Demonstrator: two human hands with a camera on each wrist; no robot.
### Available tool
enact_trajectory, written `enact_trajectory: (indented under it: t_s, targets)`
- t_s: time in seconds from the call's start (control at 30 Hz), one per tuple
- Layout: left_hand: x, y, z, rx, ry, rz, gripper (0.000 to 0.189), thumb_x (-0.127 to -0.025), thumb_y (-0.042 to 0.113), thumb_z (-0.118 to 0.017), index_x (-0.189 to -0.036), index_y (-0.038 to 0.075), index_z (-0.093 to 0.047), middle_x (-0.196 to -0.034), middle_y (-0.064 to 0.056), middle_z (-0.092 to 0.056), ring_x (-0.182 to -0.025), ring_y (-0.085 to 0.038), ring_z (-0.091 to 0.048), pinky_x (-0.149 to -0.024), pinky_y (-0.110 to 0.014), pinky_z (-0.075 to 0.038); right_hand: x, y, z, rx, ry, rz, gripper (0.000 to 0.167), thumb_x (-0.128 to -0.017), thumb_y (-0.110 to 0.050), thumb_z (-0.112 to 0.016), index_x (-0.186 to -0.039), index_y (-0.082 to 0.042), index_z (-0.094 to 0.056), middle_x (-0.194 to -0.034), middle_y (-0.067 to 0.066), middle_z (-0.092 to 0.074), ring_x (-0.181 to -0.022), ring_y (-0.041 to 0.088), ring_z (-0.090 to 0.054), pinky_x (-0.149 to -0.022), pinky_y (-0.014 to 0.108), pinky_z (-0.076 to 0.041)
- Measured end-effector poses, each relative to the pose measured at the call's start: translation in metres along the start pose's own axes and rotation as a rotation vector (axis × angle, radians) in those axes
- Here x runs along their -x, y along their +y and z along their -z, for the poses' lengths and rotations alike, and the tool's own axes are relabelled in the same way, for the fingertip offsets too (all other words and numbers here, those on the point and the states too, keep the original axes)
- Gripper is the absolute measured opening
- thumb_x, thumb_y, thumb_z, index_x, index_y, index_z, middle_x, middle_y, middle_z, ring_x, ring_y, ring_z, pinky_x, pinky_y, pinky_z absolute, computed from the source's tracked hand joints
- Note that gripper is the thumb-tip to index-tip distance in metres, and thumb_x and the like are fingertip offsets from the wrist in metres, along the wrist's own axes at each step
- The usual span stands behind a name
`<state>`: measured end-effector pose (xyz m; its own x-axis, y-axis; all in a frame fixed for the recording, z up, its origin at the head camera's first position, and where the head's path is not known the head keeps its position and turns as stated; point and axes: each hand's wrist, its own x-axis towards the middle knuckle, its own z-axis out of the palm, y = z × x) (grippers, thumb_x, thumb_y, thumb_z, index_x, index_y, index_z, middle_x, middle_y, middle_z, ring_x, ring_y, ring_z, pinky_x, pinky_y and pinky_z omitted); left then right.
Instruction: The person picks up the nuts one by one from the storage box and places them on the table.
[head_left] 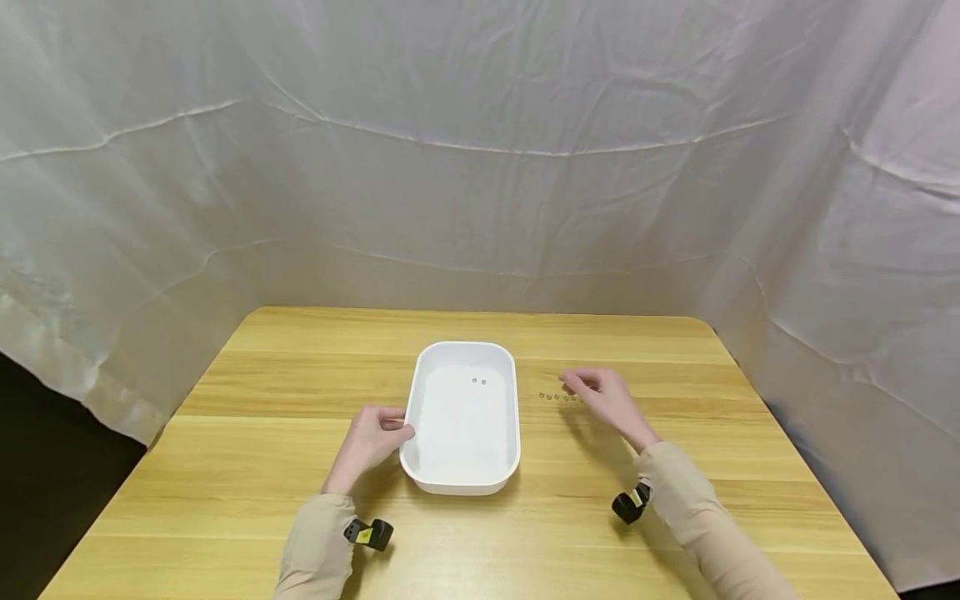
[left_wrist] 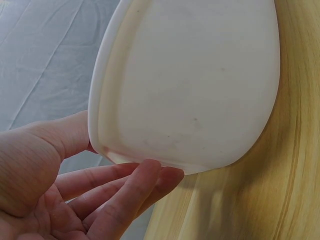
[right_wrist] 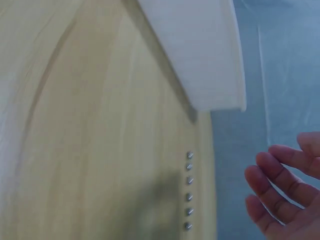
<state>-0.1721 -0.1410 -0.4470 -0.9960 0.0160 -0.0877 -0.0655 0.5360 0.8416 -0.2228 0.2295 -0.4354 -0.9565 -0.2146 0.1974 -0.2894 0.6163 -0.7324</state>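
Observation:
A white rectangular tray (head_left: pixel 459 433) with rounded corners stands on the table. My left hand (head_left: pixel 371 437) grips its left wall, the thumb at the rim and the fingers against the outside, as the left wrist view shows of the hand (left_wrist: pixel 107 200). Two small metal pieces (head_left: pixel 483 382) lie inside the tray toward its far end. To the right of the tray, several like pieces (head_left: pixel 557 397) form a row; the right wrist view shows these shiny pieces (right_wrist: pixel 189 180), too small to name surely. Just above the row's right end is my right hand (head_left: pixel 609 402), fingers loosely bent, with nothing seen in them.
The wooden table (head_left: pixel 262 467) has rounded far corners. Pale grey curtains (head_left: pixel 480 208) hang behind it and at both sides. On each wrist sits a black camera, one at the left sleeve (head_left: pixel 381 535) and one at the right (head_left: pixel 627 507).

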Motion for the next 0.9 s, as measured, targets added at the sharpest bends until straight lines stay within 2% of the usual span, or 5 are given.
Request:
enact_trajectory:
  t_s: [0.07, 0.2, 0.43, 0.67, 0.9]
  targets:
    - [0.0, 0.0, 0.0, -0.001, 0.001, 0.0, 0.039, -0.082, 0.008, -0.067, -0.117, -0.009, -0.069, -0.106, -0.027, -0.074, -0.099, -0.036, -0.074, -0.084, -0.042, -0.062, 0.0, -0.007, 0.0, 0.01, -0.014, 0.019, 0.032, -0.102, -0.024, -0.057, -0.114, 0.001, -0.074, -0.103, 0.018, -0.077, -0.096, 0.032, -0.073, -0.082, 0.032, -0.06]
    - [0.0, 0.0, 0.0, 0.001, 0.003, 0.001, 0.039, -0.082, 0.008, -0.067, -0.117, -0.009, -0.069, -0.106, -0.027, -0.074, -0.098, -0.035, -0.074, -0.083, -0.041, -0.062, -0.001, -0.022, 0.0, 0.02, -0.053, 0.028, 0.031, -0.099, -0.024, -0.061, -0.116, 0.0, -0.073, -0.106, 0.017, -0.077, -0.099, 0.029, -0.074, -0.088, 0.038, -0.061]
    - [0.0, 0.0, 0.0, 0.001, 0.005, -0.005, 0.039, -0.082, 0.008, -0.067, -0.117, -0.009, -0.069, -0.106, -0.028, -0.074, -0.099, -0.036, -0.074, -0.084, -0.042, -0.062, -0.008, -0.047, -0.004, 0.024, -0.131, 0.022, 0.034, -0.097, -0.021, -0.064, -0.122, 0.001, -0.07, -0.122, 0.021, -0.072, -0.106, 0.033, -0.073, -0.092, 0.043, -0.061]
    - [0.0, 0.0, 0.0, 0.005, -0.002, 0.005, 0.04, -0.082, 0.009, -0.067, -0.118, -0.009, -0.069, -0.108, -0.028, -0.074, -0.1, -0.037, -0.073, -0.085, -0.042, -0.062, -0.022, -0.066, -0.011, 0.069, -0.198, 0.057, 0.031, -0.096, -0.014, -0.062, -0.119, 0.005, -0.07, -0.116, 0.023, -0.074, -0.101, 0.033, -0.074, -0.082, 0.038, -0.064]
    - [0.0, 0.001, 0.0, 0.005, -0.004, 0.01, 0.041, -0.082, 0.009, -0.067, -0.118, -0.009, -0.069, -0.107, -0.028, -0.074, -0.099, -0.036, -0.074, -0.085, -0.043, -0.062, -0.041, -0.086, -0.022, 0.192, -0.246, 0.118, 0.029, -0.095, -0.014, -0.063, -0.115, 0.005, -0.072, -0.109, 0.021, -0.076, -0.098, 0.031, -0.075, -0.088, 0.04, -0.062]
